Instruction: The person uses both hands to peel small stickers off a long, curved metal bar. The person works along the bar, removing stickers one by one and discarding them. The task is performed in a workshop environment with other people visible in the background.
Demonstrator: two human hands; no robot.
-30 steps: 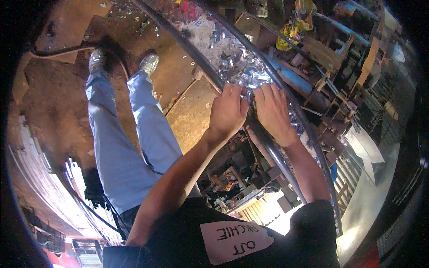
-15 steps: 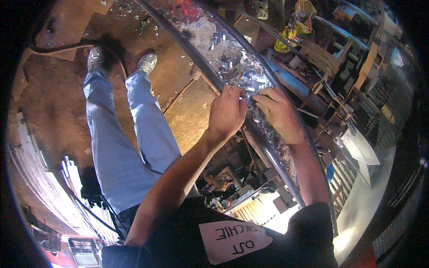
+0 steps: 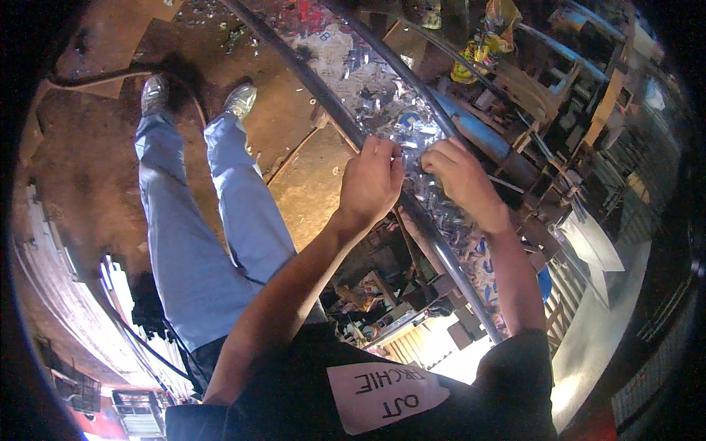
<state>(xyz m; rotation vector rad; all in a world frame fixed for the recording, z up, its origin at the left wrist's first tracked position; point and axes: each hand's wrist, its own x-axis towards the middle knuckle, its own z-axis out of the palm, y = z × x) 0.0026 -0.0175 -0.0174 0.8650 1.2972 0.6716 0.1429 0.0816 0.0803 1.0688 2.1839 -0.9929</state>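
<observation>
My left hand point(image 3: 373, 176) is closed, its fingertips pinched over the near dark rail point(image 3: 327, 103). Across from it, my right hand point(image 3: 462, 176) is curled with thumb and fingers together, beside the far dark rail point(image 3: 401, 70). A narrow gap lies between the hands. Whatever the fingers hold is hidden or too small to name. Beneath and around them, a long bed of shiny, crumpled scraps point(image 3: 390, 103) runs between the two rails, with silvery strips and bits of blue and red.
Beyond the far rail are a blue pipe point(image 3: 471, 125), a yellow plastic bag point(image 3: 474, 62) and piled wood and metal. A brown hose point(image 3: 110, 76) curves over the floor by my shoes. Bright long strips point(image 3: 66, 294) lie at the left.
My right hand has drawn slightly right, away from the left, and its fingers have curled in more. The left hand has barely shifted.
</observation>
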